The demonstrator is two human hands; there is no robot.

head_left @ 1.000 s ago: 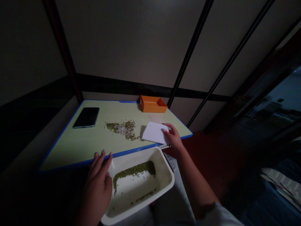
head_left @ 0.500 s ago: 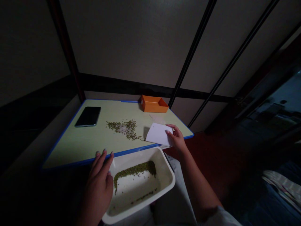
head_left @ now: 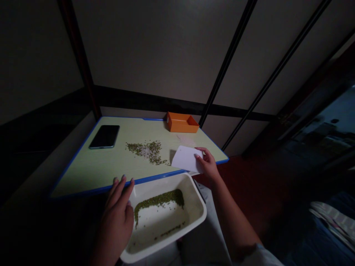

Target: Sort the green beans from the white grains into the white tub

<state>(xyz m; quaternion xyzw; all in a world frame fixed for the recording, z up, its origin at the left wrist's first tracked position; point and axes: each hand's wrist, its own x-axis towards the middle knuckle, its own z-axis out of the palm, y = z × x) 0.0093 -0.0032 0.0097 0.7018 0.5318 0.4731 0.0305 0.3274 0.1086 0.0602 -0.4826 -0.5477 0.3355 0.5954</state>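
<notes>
In my right hand [head_left: 208,162] is a white plastic scraper [head_left: 186,159], pinched by its right end and tilted over the table's front right part. Just left of its edge, small green grains [head_left: 155,155] lie scattered on the table, with whitish bits among them. My left hand [head_left: 118,218] lies along the left rim of a white plastic basin [head_left: 198,214]. Its fingers are stretched out and apart, their tips by the table's blue edge, the thumb at the rim. More green grains [head_left: 159,199] line the far side of the basin's floor.
The pale green table [head_left: 83,170] has a blue border. A dark smartphone [head_left: 104,136] lies at its left, and an orange open box [head_left: 181,125] stands at the back right. A thin whitish patch [head_left: 185,139] lies before the box. Panelled wall [head_left: 155,55] rises behind.
The scraper and my right hand have shifted very slightly. My left hand, the basin and the grains look the same.
</notes>
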